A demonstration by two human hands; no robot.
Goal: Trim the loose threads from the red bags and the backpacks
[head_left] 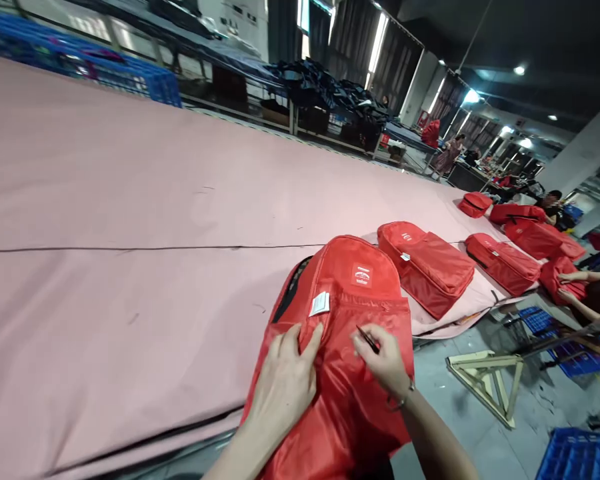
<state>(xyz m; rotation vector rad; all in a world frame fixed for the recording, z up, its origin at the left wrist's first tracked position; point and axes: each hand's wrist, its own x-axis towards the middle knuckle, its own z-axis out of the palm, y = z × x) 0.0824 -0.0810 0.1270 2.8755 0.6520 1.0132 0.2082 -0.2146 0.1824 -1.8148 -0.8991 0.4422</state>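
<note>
A red backpack [365, 367] lies in front of me at the table's near edge, its lower part hanging toward me. It has a logo patch [362, 275], a white label [320, 304] at the side seam and a dark zip [291, 288] along its left edge. My left hand [287, 377] presses on the backpack just below the label, thumb and forefinger gathering its fabric. Over the front pocket, my right hand [383, 357] is closed around a small dark tool with a thin pointed tip [366, 338]. Whether it is tweezers or snips cannot be made out.
More red backpacks [427, 263] lie to the right along the pink-covered table [130, 180]. A co-worker's hands [573, 283] handle one at far right. Blue crates [580, 453] and a cream metal stand [485, 383] are on the floor. Behind runs another table with dark fabric [330, 87].
</note>
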